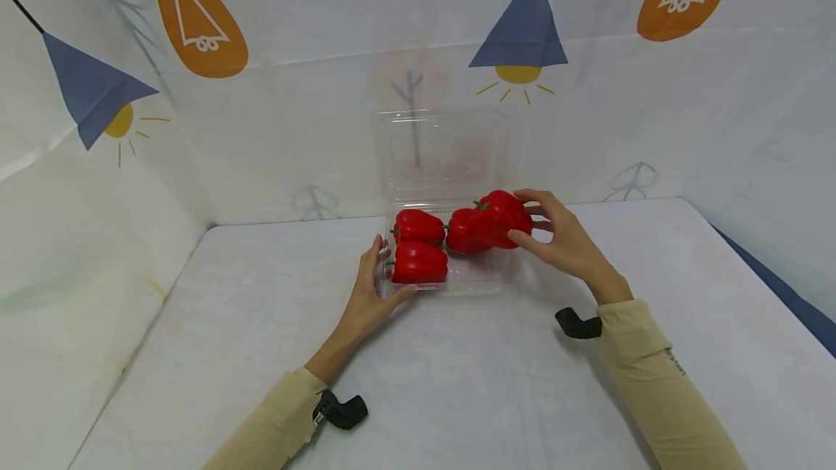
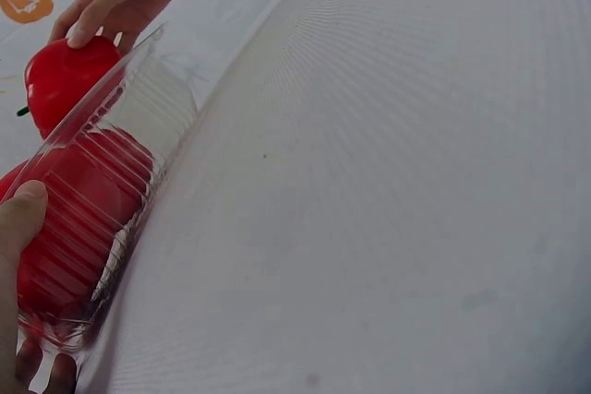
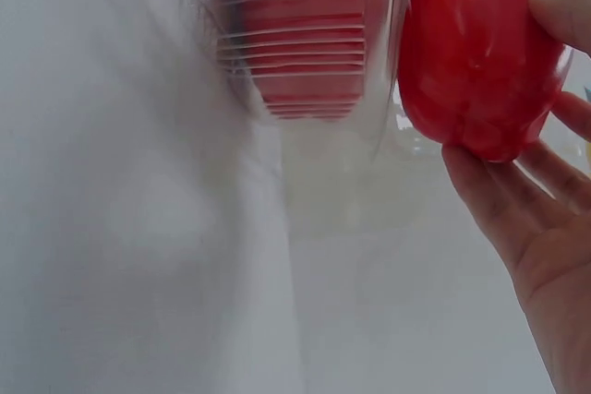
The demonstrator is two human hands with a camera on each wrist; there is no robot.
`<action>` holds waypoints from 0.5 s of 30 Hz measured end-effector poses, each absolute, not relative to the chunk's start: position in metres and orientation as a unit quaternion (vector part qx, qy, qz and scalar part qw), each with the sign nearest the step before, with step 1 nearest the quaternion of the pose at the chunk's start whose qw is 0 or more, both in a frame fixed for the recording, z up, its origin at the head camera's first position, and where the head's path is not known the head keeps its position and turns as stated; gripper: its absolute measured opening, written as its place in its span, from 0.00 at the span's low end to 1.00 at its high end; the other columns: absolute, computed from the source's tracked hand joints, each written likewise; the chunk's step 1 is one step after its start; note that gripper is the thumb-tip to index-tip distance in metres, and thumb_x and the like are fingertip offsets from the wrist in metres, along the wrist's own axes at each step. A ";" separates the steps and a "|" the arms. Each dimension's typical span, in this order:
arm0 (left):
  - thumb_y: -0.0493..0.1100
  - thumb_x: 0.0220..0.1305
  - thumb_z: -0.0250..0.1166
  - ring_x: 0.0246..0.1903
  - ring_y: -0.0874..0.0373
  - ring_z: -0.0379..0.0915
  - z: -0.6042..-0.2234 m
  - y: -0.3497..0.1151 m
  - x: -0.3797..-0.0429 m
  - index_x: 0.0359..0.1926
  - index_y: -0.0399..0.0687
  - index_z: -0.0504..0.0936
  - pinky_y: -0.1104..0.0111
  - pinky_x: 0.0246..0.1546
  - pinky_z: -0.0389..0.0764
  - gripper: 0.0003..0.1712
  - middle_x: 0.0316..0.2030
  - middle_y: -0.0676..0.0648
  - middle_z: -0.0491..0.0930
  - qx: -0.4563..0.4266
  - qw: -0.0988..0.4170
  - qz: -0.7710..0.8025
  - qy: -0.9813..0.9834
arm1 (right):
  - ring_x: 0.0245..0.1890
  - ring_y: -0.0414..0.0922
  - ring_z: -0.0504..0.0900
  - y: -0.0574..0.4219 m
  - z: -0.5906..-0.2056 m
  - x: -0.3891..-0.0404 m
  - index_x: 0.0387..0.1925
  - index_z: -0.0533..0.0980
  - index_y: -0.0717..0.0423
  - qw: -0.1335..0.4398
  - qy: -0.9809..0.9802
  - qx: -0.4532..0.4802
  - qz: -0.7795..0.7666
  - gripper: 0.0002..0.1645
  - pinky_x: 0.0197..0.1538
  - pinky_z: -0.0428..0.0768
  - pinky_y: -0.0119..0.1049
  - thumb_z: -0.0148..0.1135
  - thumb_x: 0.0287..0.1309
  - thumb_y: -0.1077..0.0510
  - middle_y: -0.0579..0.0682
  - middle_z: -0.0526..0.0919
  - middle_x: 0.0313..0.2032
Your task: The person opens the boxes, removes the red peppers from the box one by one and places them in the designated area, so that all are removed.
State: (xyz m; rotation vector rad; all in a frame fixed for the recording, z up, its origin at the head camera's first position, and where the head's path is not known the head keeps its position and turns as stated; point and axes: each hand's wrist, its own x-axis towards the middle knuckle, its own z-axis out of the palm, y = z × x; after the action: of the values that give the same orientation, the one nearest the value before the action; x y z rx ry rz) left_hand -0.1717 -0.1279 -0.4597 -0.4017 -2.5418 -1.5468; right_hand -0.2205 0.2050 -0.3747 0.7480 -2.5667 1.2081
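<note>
- R hand (image 1: 564, 241) pinches a red pepper (image 1: 506, 220), thumb on near side, fingers round far side; pepper is over R part of the clear container, its green stem pointing L
- L hand (image 1: 366, 299) grips L end of the clear container (image 1: 480, 278), thumb at near edge, fingers spread along the L side
- Inside the container, L half: back pepper (image 1: 418, 226) & front pepper (image 1: 420, 263), side by side, both red
- Third pepper (image 1: 459, 232), also red, sits to their R, partly hidden behind the held one; can't tell if those two touch
- Clear lid (image 1: 444, 147) is up, standing at container's far edge, btwn it & the wall cloth
- In L wrist view the ribbed see-through side comes btwn camera & peppers; in R wrist view held pepper is just beside the container wall, can't tell if touching
- White-covered table (image 1: 470, 390) under everything
- Behind: white wall cloth (image 1: 294, 136) printed w/ orange bulbs, blue lamps & faint twig shapes
- Dark blue strip (image 1: 784, 296) past table's R edge
- Beige sleeves (image 1: 666, 390) on both arms, w/ a black device at L cuff (image 1: 346, 412) & another at R cuff (image 1: 578, 325)
</note>
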 end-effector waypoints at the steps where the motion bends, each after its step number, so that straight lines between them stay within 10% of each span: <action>1: 0.49 0.51 0.73 0.68 0.52 0.57 -0.460 -0.128 -0.172 0.74 0.62 0.41 0.55 0.64 0.67 0.60 0.70 0.48 0.55 -0.133 0.069 -0.514 -0.845 | 0.54 0.46 0.75 0.206 -0.376 -0.222 0.65 0.62 0.50 0.101 -0.870 0.250 0.413 0.40 0.50 0.76 0.19 0.68 0.52 0.60 0.49 0.70 0.60; 8: 0.49 0.51 0.72 0.68 0.52 0.57 -0.459 -0.127 -0.171 0.74 0.66 0.40 0.55 0.64 0.68 0.60 0.70 0.48 0.55 -0.132 0.069 -0.511 -0.847 | 0.54 0.50 0.76 0.210 -0.381 -0.227 0.67 0.57 0.42 0.084 -0.869 0.223 0.434 0.42 0.51 0.80 0.47 0.67 0.55 0.56 0.51 0.70 0.57; 15: 0.46 0.51 0.73 0.67 0.50 0.57 -0.459 -0.127 -0.171 0.75 0.52 0.42 0.51 0.64 0.66 0.60 0.69 0.45 0.55 -0.147 0.083 -0.521 -0.837 | 0.54 0.52 0.75 0.214 -0.382 -0.228 0.70 0.54 0.45 0.068 -0.872 0.208 0.439 0.42 0.54 0.78 0.54 0.64 0.58 0.54 0.53 0.68 0.58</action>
State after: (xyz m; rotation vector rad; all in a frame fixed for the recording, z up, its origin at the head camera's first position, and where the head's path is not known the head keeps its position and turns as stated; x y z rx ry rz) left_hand -0.1710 -0.1269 -0.4588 -0.4376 -2.4986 -1.5566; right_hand -0.2280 0.2135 -0.3824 0.6266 -2.6248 1.3209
